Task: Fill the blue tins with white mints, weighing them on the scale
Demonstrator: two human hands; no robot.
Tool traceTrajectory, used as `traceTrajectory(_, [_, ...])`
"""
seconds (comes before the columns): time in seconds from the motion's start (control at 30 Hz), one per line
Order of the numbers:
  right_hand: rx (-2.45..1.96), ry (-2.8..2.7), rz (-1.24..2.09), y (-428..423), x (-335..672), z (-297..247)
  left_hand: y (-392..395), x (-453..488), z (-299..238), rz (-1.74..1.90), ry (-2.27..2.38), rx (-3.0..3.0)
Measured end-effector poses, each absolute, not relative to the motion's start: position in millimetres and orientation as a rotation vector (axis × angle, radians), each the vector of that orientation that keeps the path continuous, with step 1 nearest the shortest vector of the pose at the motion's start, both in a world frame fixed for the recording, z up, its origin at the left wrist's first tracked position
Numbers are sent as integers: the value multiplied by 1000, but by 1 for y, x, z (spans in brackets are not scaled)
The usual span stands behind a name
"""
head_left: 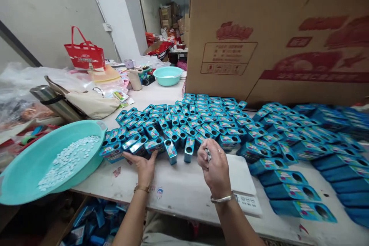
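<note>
1. Our right grip [215,166] clenches small pale pieces [208,154]; the white scale [241,173] sits just right of it.
2. Our left grip [145,168] spreads open against the blue tins [170,150] just beyond it.

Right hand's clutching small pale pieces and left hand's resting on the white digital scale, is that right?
Not quite: the head view shows the left hand at the blue tins, not on the white digital scale. The right hand is indeed clutching small pale pieces.
</note>
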State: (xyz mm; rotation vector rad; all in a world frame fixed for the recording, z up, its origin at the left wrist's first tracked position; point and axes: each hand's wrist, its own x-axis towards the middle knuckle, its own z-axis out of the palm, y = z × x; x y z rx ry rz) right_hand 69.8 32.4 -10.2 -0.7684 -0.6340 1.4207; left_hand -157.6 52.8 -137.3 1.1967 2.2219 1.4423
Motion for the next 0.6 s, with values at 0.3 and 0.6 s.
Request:
traceTrajectory(0.3, [-882, -483, 1403, -13, 135, -36, -17, -76, -131, 1522, 1969, 1505])
traceTrajectory(0.6, [-501, -95, 1651, -35, 200, -37, 13, -49, -138, 1207, 1742, 1524])
